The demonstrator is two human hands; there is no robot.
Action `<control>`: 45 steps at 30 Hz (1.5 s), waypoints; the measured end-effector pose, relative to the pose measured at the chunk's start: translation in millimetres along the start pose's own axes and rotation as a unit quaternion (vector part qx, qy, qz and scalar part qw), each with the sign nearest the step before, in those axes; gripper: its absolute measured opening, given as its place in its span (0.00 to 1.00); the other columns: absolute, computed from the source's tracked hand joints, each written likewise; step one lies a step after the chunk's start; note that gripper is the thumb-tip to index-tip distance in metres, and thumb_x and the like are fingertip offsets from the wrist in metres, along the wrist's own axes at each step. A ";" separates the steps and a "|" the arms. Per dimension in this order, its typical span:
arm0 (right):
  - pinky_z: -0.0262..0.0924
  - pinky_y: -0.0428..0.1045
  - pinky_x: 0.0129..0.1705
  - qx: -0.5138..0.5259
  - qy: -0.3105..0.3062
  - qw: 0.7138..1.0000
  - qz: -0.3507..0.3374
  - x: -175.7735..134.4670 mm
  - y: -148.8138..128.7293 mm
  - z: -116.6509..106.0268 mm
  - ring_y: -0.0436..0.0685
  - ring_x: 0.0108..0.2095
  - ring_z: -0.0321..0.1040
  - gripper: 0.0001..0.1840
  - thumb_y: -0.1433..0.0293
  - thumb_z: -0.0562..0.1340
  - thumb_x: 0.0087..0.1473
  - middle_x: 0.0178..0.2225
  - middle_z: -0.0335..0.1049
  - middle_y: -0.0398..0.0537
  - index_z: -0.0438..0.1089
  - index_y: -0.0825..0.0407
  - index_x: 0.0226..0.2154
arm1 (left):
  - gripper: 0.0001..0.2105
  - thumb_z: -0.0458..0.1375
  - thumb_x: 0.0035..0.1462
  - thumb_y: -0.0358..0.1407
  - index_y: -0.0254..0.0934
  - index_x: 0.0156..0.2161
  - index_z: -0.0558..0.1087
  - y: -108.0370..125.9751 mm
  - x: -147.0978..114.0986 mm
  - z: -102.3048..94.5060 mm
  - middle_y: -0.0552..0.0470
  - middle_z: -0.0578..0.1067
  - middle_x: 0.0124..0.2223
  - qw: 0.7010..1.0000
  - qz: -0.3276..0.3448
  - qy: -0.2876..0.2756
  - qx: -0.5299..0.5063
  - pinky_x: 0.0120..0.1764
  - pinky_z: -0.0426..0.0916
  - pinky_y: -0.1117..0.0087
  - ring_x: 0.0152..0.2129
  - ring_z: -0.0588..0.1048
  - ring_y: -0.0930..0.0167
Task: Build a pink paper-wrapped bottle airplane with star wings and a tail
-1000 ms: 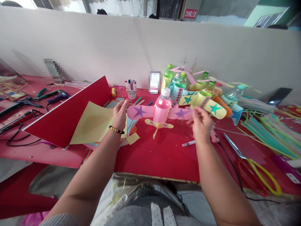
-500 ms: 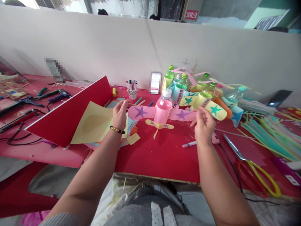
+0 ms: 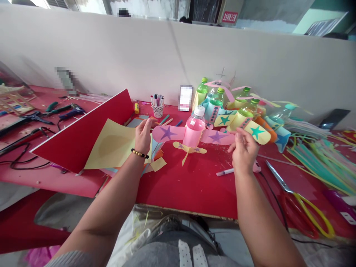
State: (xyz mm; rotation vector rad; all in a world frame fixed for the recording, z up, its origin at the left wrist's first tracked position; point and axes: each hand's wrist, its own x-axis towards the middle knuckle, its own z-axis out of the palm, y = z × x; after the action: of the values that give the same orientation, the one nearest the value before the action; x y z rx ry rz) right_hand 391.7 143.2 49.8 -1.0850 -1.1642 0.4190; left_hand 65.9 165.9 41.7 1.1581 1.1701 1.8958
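Observation:
A pink-filled bottle [image 3: 194, 130] with a clear cap stands on the red table in front of me. It forms a paper-winged toy plane. Pink wings with purple stars, the left wing [image 3: 167, 134] and the right wing [image 3: 215, 137], reach out from its sides. Yellow tail pieces [image 3: 188, 148] fan out at its base. My left hand [image 3: 143, 138] is beside the left wing's rounded tip, fingers loosely apart; some fingertips are hidden. At the other end, my right hand [image 3: 244, 150] has its bent thumb and fingers at the right wing's tip, apparently pinching it.
Several similar bottle planes [image 3: 239, 115] crowd the back right. Large scissors [image 3: 299, 196], a marker [image 3: 225, 172] and paper strips [image 3: 319, 163] lie to the right. Yellow paper [image 3: 111, 146], a red board [image 3: 83, 137] and a pen cup [image 3: 157, 110] are leftward and behind.
The whole view has shifted slightly. Both hands stay at the wing tips and the bottle plane keeps its place.

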 end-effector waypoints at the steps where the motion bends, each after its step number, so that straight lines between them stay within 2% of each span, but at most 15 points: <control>1: 0.53 0.45 0.16 0.003 0.002 1.000 -0.001 -0.1 -0.6 0.1 0.44 0.13 0.59 0.18 0.58 0.61 0.58 0.37 0.75 0.48 0.72 0.52 0.45 | 0.18 0.58 0.57 0.51 0.36 0.34 0.77 0.0 0.0 -0.1 0.50 0.76 0.28 1.000 0.000 0.001 0.001 0.25 0.62 0.75 0.24 0.72 0.73; 14: 0.49 0.43 0.13 0.016 0.043 0.999 -0.005 0.5 -1.3 0.4 0.42 0.12 0.57 0.18 0.58 0.60 0.58 0.34 0.74 0.48 0.72 0.53 0.44 | 0.19 0.55 0.59 0.52 0.37 0.35 0.78 -2.4 0.6 -2.0 0.49 0.78 0.31 1.000 -0.006 0.008 0.010 0.27 0.64 0.73 0.26 0.74 0.72; 23: 0.47 0.43 0.14 0.022 0.094 0.995 -0.032 5.5 -3.4 -3.3 0.43 0.13 0.55 0.17 0.59 0.60 0.58 0.30 0.74 0.46 0.73 0.55 0.42 | 0.21 0.54 0.59 0.53 0.36 0.35 0.78 -1.4 0.0 -2.1 0.47 0.78 0.31 1.000 -0.013 -0.002 -0.001 0.29 0.65 0.72 0.28 0.75 0.70; 28: 0.48 0.44 0.15 0.014 0.107 0.994 -0.023 6.8 -5.0 -4.8 0.43 0.13 0.55 0.18 0.59 0.59 0.57 0.30 0.73 0.45 0.73 0.54 0.42 | 0.21 0.54 0.59 0.53 0.36 0.34 0.77 1.2 -0.7 -1.4 0.47 0.78 0.31 1.000 -0.016 -0.003 -0.006 0.28 0.65 0.73 0.27 0.76 0.70; 32: 0.48 0.44 0.16 0.036 0.120 0.991 -0.038 7.8 -13.0 -5.4 0.44 0.13 0.55 0.15 0.61 0.60 0.57 0.28 0.72 0.44 0.73 0.54 0.40 | 0.22 0.53 0.60 0.53 0.36 0.35 0.78 2.3 -1.3 -1.7 0.47 0.78 0.31 1.000 -0.016 -0.001 -0.001 0.28 0.65 0.73 0.28 0.76 0.70; 35: 0.47 0.45 0.15 0.045 0.141 0.988 -0.050 9.5 -27.3 -14.4 0.45 0.13 0.55 0.13 0.63 0.59 0.57 0.28 0.72 0.44 0.74 0.52 0.39 | 0.21 0.53 0.60 0.53 0.36 0.36 0.78 1.4 -0.7 -2.7 0.47 0.78 0.31 1.000 -0.013 0.001 0.002 0.29 0.65 0.73 0.29 0.76 0.69; 40: 0.45 0.45 0.15 0.005 0.185 0.979 -0.082 3.5 -48.3 -47.4 0.47 0.14 0.56 0.09 0.66 0.60 0.56 0.26 0.70 0.42 0.75 0.50 0.37 | 0.21 0.53 0.60 0.52 0.36 0.35 0.78 -0.3 0.3 -2.6 0.47 0.78 0.30 1.000 -0.018 0.005 0.000 0.28 0.65 0.73 0.28 0.76 0.69; 42: 0.48 0.46 0.17 -0.031 0.172 0.981 -0.081 -4.3 -48.0 -61.3 0.47 0.15 0.58 0.08 0.66 0.62 0.55 0.24 0.69 0.42 0.75 0.50 0.36 | 0.20 0.54 0.60 0.51 0.36 0.35 0.78 0.0 -0.5 -1.6 0.47 0.78 0.30 1.000 -0.016 0.001 -0.001 0.28 0.66 0.73 0.28 0.76 0.69; 45: 0.56 0.47 0.21 -0.121 0.117 0.984 -0.053 -17.2 -38.0 -79.0 0.49 0.18 0.61 0.08 0.66 0.64 0.54 0.24 0.70 0.42 0.76 0.51 0.36 | 0.19 0.54 0.60 0.50 0.36 0.36 0.78 0.8 -2.8 -0.1 0.47 0.78 0.30 1.000 -0.007 -0.005 0.000 0.29 0.67 0.72 0.28 0.76 0.69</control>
State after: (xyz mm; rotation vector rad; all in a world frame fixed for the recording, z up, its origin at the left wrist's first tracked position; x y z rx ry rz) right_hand 445.5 75.9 73.5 -1.2383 -1.0759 0.0640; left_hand 66.9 163.2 41.4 1.1540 1.1708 1.8774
